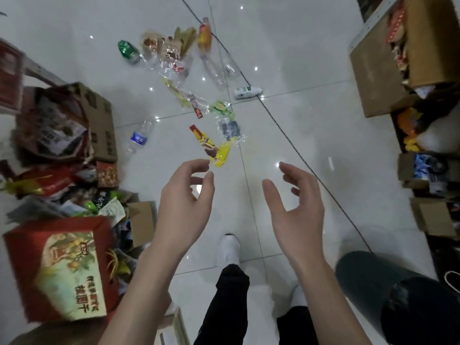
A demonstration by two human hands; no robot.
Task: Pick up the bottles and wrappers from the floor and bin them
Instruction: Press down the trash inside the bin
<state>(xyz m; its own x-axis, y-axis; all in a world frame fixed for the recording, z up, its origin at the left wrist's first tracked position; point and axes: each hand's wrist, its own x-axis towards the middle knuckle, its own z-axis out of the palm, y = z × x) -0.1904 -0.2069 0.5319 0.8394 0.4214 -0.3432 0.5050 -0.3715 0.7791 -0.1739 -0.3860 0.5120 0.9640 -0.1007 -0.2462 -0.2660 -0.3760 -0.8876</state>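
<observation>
A: Both hands raised over the glossy floor [74, 58]. The left hand [185, 202] and right hand [296, 205] face each other, fingers loosely curled, holding nothing.
B: Just beyond the left fingertips is the crinkly yellow wrapper [220, 153]. Left of it lies a clear plastic bottle [139, 138], and further beyond it a white bottle [247, 92].
A: Right of the wrapper there's bare tile up to a black cable [286, 125].

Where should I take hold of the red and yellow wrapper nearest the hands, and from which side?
Pinch the red and yellow wrapper at its near yellow end, from above: it lies flat, that end nearest the left hand.
</observation>
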